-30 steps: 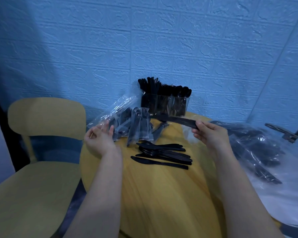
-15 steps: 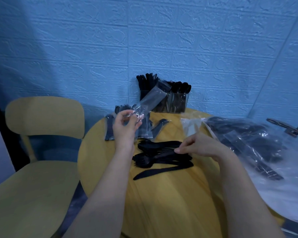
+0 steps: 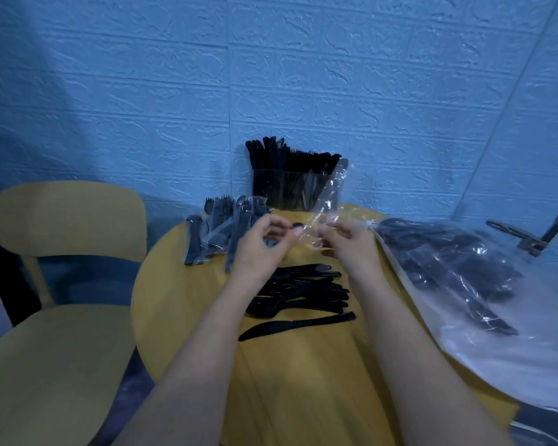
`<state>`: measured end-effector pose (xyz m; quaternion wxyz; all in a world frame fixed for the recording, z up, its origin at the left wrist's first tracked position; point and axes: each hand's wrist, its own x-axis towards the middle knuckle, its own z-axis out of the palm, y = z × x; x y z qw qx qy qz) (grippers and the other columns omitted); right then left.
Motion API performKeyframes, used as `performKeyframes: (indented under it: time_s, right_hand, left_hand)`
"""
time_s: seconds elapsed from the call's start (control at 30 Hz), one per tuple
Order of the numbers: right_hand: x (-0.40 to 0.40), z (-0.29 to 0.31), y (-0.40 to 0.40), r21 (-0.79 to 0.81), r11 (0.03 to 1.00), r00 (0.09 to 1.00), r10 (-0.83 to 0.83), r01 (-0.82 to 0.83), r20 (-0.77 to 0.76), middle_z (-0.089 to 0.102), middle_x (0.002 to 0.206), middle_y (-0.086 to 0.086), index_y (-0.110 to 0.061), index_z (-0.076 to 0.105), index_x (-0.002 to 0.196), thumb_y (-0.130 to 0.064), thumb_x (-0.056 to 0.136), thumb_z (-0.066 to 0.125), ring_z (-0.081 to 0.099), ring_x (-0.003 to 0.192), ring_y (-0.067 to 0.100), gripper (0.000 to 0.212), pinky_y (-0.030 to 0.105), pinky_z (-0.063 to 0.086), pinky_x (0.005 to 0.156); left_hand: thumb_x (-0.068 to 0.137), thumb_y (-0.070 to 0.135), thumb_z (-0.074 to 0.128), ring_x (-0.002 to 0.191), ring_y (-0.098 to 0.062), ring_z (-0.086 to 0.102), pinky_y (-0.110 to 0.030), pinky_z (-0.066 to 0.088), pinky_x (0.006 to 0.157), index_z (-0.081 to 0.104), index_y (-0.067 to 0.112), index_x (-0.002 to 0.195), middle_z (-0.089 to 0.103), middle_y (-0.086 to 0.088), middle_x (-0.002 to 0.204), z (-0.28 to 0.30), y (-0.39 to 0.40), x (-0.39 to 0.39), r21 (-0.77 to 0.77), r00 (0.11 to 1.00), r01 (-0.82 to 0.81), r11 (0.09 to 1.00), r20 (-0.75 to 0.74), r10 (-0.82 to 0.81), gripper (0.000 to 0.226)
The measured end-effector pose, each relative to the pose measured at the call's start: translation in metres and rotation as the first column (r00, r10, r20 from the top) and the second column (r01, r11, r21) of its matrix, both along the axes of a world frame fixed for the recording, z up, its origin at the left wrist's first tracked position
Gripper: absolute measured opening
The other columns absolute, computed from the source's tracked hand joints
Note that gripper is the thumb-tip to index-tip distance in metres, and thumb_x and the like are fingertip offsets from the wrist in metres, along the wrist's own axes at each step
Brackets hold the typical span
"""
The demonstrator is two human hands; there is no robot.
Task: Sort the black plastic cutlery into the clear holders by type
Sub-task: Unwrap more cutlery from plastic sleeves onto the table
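Presently a clear plastic wrapper [image 3: 327,201] is held between both hands above the round yellow table [image 3: 187,304]. The wrapper's lower end is pinched by the curled fingers of the right hand [image 3: 347,244], while the left hand [image 3: 264,244], just beside it, has its thumb and fingers closed on the near edge of the same wrapper and on a small dark tip [image 3: 297,225]; what that tip belongs to cannot be told. Beyond the grip, at the wall, the clear holders [image 3: 290,191] are seen filled with upright black cutlery. Below the hands, loose black cutlery [image 3: 303,292] is heaped on the table, with a single knife [image 3: 295,325] nearest the person. Left of the grip lie wrapped cutlery packs [image 3: 219,230]; right of it, a large plastic bag [image 3: 458,275] of cutlery. A yellow chair [image 3: 62,317] stands further left.
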<state>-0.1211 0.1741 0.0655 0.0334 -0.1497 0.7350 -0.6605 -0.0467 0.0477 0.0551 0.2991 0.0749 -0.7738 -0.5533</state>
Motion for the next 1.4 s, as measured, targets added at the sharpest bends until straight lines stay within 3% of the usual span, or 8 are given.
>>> performKeyframes:
  time_s: [0.17,0.4,0.6,0.77,1.1,1.17,1.27,1.4]
  right_hand:
    - [-0.020,-0.012,0.023,0.364,0.881,0.947,-0.236,0.303,-0.218,0.067,0.107,0.010,-0.012,0.054,0.132,-0.020,0.096,0.054,0.059,0.094,0.021,0.037,0.029,0.042,0.080]
    - [-0.038,-0.029,0.029,0.458,0.791,0.909,-0.294,0.405,-0.296,0.067,0.113,0.012,-0.014,0.047,0.138,-0.022,0.095,0.056,0.059,0.109,0.031,0.045,0.042,0.047,0.092]
    - [-0.039,-0.030,0.028,0.526,0.709,0.868,-0.262,0.470,-0.422,0.046,0.135,0.012,-0.012,0.048,0.136,-0.037,0.094,0.054,0.047,0.121,0.031,0.049,0.044,0.044,0.095]
    - [-0.023,-0.019,0.016,0.356,0.857,0.828,-0.134,0.373,-0.545,0.049,0.126,0.003,-0.015,0.059,0.126,-0.028,0.093,0.058,0.052,0.110,0.019,0.035,0.032,0.045,0.091]
    - [-0.010,0.002,0.014,0.147,0.948,0.616,-0.062,0.283,-0.785,0.056,0.113,-0.010,-0.021,0.070,0.110,-0.034,0.093,0.054,0.047,0.110,0.009,0.027,0.020,0.029,0.097]
    - [-0.014,0.009,0.028,0.334,0.894,0.674,0.050,0.299,-0.737,0.063,0.111,-0.010,-0.025,0.071,0.106,-0.041,0.093,0.054,0.051,0.112,0.012,0.027,0.029,0.028,0.099]
    - [-0.009,0.017,0.041,0.479,0.878,0.896,0.193,0.025,-0.400,0.068,0.103,-0.013,-0.028,0.072,0.104,-0.047,0.088,0.060,0.058,0.101,0.006,0.027,0.031,0.042,0.091]
    - [-0.001,0.015,0.030,0.567,0.790,0.894,0.404,-0.233,-0.196,0.069,0.086,-0.014,-0.028,0.072,0.101,-0.037,0.087,0.064,0.061,0.079,0.003,0.018,0.018,0.046,0.069]
  left_hand:
    - [0.089,0.025,0.063,0.105,-0.016,0.056,-0.024,0.045,0.080,0.055,0.026,0.102,0.058,0.007,0.106,-0.012,-0.036,0.002,-0.160,0.885,-0.426,0.891,0.134,0.447,0.015]
    - [0.086,0.041,0.065,0.123,-0.028,0.045,-0.042,0.041,0.100,0.043,0.023,0.131,0.044,-0.009,0.135,-0.023,-0.043,0.000,-0.337,0.754,-0.342,0.877,0.458,0.471,0.054]
    - [0.090,0.020,0.062,0.101,-0.019,0.057,-0.029,0.043,0.079,0.051,0.015,0.122,0.060,-0.005,0.121,-0.019,-0.045,0.001,-0.144,0.834,-0.456,0.878,0.274,0.478,0.034]
    - [0.094,0.015,0.057,0.087,-0.010,0.053,-0.012,0.035,0.068,0.061,0.011,0.112,0.059,0.002,0.097,-0.007,-0.037,0.006,0.015,0.835,-0.549,0.836,0.040,0.548,0.019]
    - [0.085,0.006,0.066,0.080,0.009,0.051,-0.003,0.037,0.070,0.066,0.034,0.086,0.062,0.017,0.088,-0.001,-0.025,0.003,-0.168,0.997,-0.073,0.983,-0.012,0.072,0.028]
    - [0.082,0.003,0.068,0.085,0.007,0.054,-0.011,0.042,0.078,0.067,0.036,0.083,0.064,0.017,0.091,-0.002,-0.024,0.003,-0.209,0.999,0.027,0.978,-0.028,-0.034,0.034]
    - [0.080,0.004,0.070,0.095,0.000,0.055,-0.021,0.044,0.089,0.069,0.035,0.082,0.066,0.017,0.093,-0.003,-0.021,0.003,-0.253,0.991,0.124,0.959,-0.015,-0.132,0.032]
    - [0.078,0.008,0.072,0.103,0.005,0.051,-0.019,0.039,0.095,0.067,0.040,0.080,0.064,0.022,0.095,-0.005,-0.022,0.001,-0.323,0.993,0.104,0.941,-0.021,-0.117,0.032]
